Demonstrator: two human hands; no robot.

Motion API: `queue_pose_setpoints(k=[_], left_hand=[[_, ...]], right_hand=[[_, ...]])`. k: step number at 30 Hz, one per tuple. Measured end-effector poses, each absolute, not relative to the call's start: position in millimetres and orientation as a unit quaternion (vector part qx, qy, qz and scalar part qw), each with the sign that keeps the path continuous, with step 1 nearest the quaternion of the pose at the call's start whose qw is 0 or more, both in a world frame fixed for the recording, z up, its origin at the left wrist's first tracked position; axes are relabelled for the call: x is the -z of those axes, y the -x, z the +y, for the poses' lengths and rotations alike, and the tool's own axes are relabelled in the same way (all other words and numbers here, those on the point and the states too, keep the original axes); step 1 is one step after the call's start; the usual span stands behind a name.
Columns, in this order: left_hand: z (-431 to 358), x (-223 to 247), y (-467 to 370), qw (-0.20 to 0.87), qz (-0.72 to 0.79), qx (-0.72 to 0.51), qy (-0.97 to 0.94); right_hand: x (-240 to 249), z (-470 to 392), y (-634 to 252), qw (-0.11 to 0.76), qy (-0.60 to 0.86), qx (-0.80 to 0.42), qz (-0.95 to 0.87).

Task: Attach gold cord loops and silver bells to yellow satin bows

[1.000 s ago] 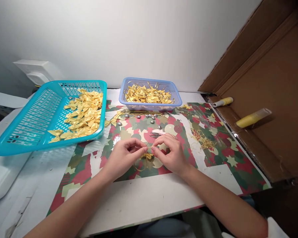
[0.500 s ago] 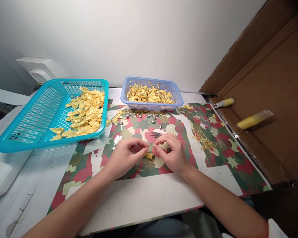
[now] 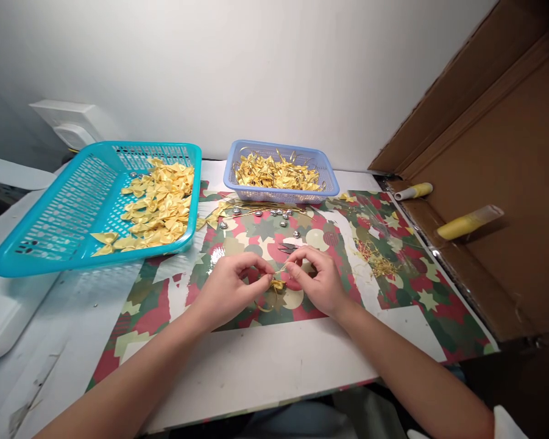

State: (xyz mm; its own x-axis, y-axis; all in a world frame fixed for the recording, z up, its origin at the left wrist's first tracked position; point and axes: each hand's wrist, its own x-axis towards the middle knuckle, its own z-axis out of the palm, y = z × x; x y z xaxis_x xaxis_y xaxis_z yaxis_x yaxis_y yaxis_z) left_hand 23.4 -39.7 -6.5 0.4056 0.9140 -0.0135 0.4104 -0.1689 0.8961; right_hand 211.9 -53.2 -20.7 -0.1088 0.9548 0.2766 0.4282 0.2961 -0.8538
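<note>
My left hand point(image 3: 233, 283) and my right hand point(image 3: 317, 277) meet at the middle of the patterned mat, each pinching a thin gold cord between thumb and forefinger. Just below the fingertips hangs a small yellow bow point(image 3: 278, 285) on the cord, with a loose cord end curling to its lower left. Behind my right fingers lie small dark-bladed snips point(image 3: 287, 247), partly covered by that hand. Several silver bells point(image 3: 283, 223) are scattered farther back, beside a bundle of gold cords point(image 3: 265, 205).
A turquoise basket point(image 3: 85, 266) of yellow bows stands at the left; a blue basket point(image 3: 281, 194) with corded bows is at the back. Cord scraps point(image 3: 379, 262) lie on the right. Two yellow tubes point(image 3: 468, 222) stick out from the cardboard wall.
My fingertips have moved slightly apart, with a short stretch of cord now showing between them. The view has shifted very slightly.
</note>
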Motion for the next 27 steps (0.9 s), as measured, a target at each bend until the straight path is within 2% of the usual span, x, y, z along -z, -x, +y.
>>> queue_pose_setpoints(k=[7,12,18,27], left_hand=[[-41.1,7.6,-23.2,0.505,0.446,-0.276,-0.686],[-40.5,7.7,-23.7,0.536,0.449,-0.296,-0.651],[-39.5,9.3,-24.3,0.564,0.444,-0.300,-0.628],[-39.9,4.9,-25.1,0.549,0.431,-0.279,-0.660]], right_hand=[[22.6,-51.0,-212.8,0.411,0.496,-0.311,-0.699],[23.1,-52.1,-214.9,0.438,0.508,-0.278,-0.687],[20.2,-54.4,-212.2,0.459,0.454,-0.330,-0.689],[18.9,-54.7,-210.4,0.464,0.434,-0.343,-0.692]])
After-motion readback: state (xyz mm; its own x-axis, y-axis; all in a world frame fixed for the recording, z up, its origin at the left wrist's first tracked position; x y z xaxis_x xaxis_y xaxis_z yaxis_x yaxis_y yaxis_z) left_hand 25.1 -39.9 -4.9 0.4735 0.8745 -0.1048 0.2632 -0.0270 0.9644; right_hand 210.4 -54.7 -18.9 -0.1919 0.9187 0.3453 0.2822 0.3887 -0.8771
